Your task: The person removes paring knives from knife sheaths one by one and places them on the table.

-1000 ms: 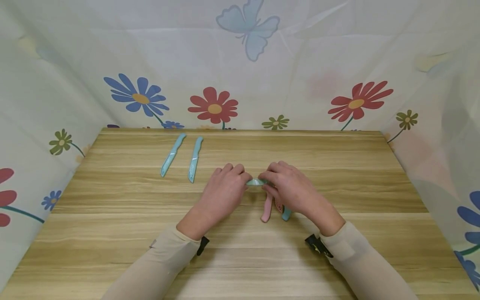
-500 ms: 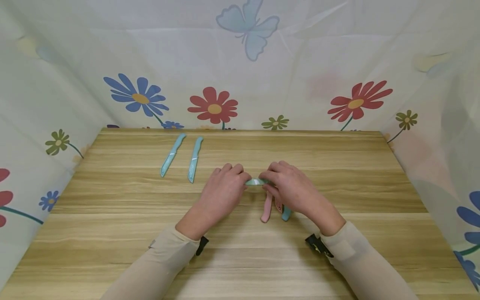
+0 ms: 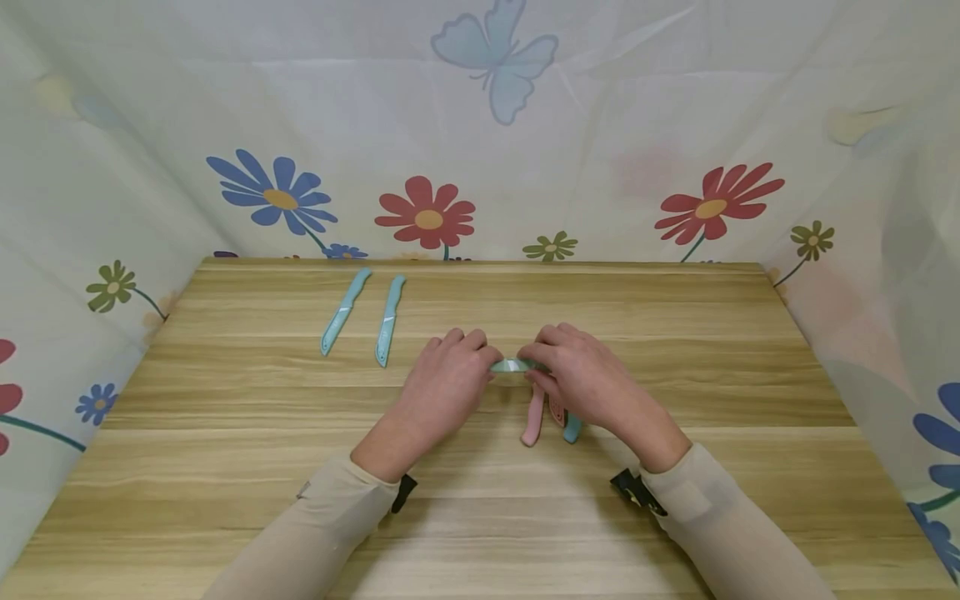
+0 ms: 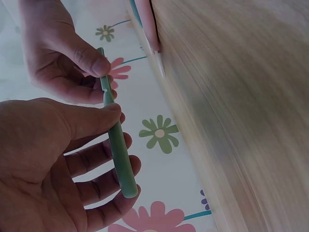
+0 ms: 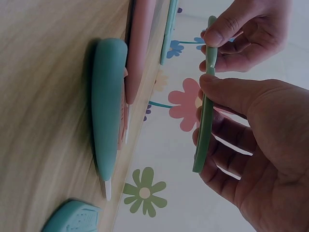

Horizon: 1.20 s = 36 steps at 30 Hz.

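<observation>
A small green knife (image 3: 513,365) in its matching sheath is held level above the table between both hands. My left hand (image 3: 447,383) pinches its rounded handle (image 4: 123,162) between thumb and fingers. The slim sheath (image 5: 205,130) at the other end is gripped by my right hand (image 3: 588,375), thumb on top. In the right wrist view, handle and sheath meet between the two thumbs. Below the right hand lie a pink knife (image 3: 533,417), a pink sheath (image 3: 557,410) and a teal knife (image 5: 108,106) with its pale blade tip showing, partly hidden in the head view.
Two sheathed light-blue knives, one (image 3: 346,312) left of the other (image 3: 390,321), lie at the back left of the wooden table (image 3: 480,517). A loose teal sheath (image 5: 72,217) shows in the right wrist view. Flowered curtain (image 3: 600,125) surrounds the table's back and sides.
</observation>
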Each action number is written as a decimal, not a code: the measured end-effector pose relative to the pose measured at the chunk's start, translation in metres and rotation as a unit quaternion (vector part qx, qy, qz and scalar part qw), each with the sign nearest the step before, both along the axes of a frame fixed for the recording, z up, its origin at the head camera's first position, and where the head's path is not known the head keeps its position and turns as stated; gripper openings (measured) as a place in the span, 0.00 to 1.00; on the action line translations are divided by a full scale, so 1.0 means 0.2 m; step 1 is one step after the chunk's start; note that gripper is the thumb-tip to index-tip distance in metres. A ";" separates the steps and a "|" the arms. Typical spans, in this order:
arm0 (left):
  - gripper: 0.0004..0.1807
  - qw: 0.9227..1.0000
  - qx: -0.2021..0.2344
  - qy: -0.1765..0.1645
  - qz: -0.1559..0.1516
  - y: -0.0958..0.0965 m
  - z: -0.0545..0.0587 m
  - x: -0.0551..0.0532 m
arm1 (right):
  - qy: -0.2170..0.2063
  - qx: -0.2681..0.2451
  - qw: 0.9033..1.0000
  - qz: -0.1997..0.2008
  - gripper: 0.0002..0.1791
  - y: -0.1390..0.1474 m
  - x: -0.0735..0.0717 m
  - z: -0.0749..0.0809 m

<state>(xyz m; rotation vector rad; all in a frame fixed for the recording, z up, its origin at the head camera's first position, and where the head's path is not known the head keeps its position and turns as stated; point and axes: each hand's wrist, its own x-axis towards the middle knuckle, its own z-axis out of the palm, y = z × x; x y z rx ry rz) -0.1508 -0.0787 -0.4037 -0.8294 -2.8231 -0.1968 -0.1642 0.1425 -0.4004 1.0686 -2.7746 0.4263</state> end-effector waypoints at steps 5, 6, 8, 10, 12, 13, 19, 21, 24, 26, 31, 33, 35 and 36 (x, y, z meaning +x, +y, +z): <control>0.11 1.000 -0.003 0.002 -0.001 0.00 0.00 0.00 | -0.004 0.000 1.000 -0.002 0.13 0.00 0.00 0.00; 0.11 1.000 -0.004 0.003 -0.001 0.00 0.00 0.00 | -0.005 0.000 1.000 -0.002 0.13 0.00 0.00 0.00; 0.10 1.000 -0.005 0.003 0.000 0.00 0.00 0.00 | -0.006 -0.001 1.000 -0.002 0.13 0.00 0.00 0.00; 0.10 1.000 -0.006 0.003 0.001 0.00 0.00 0.00 | -0.006 -0.002 1.000 -0.001 0.13 0.00 0.00 0.00; 0.10 1.000 -0.008 0.002 0.002 0.00 0.00 0.00 | -0.006 -0.004 1.000 0.000 0.13 0.00 0.00 0.00; 0.10 1.000 -0.009 0.001 0.002 0.00 0.00 0.00 | -0.006 -0.005 1.000 0.000 0.13 0.00 0.00 0.00; 0.11 1.000 -0.011 -0.001 0.005 0.00 0.00 0.00 | -0.008 -0.008 1.000 0.000 0.13 0.00 0.00 0.00; 0.11 1.000 -0.011 0.000 0.005 0.00 0.00 0.00 | -0.009 -0.008 1.000 0.000 0.13 0.00 0.00 0.00; 0.11 1.000 -0.011 -0.001 0.005 0.00 0.00 0.00 | -0.010 -0.009 1.000 0.001 0.13 0.01 0.00 0.00; 0.11 1.000 -0.010 -0.001 0.004 0.00 0.00 0.00 | -0.009 -0.009 1.000 0.002 0.13 0.01 0.00 0.00; 0.11 1.000 -0.013 0.001 0.005 -0.01 0.00 0.00 | -0.007 -0.011 1.000 0.007 0.12 0.01 0.00 0.00; 0.11 1.000 -0.013 0.002 0.006 -0.01 0.00 0.00 | -0.007 -0.011 1.000 0.008 0.12 0.01 -0.01 0.00; 0.10 1.000 -0.011 0.003 0.006 -0.01 0.00 0.00 | -0.007 -0.012 1.000 0.009 0.12 0.01 -0.01 0.00; 0.10 1.000 -0.010 0.003 0.006 -0.01 0.00 0.00 | -0.007 -0.012 1.000 0.009 0.12 0.01 -0.01 0.00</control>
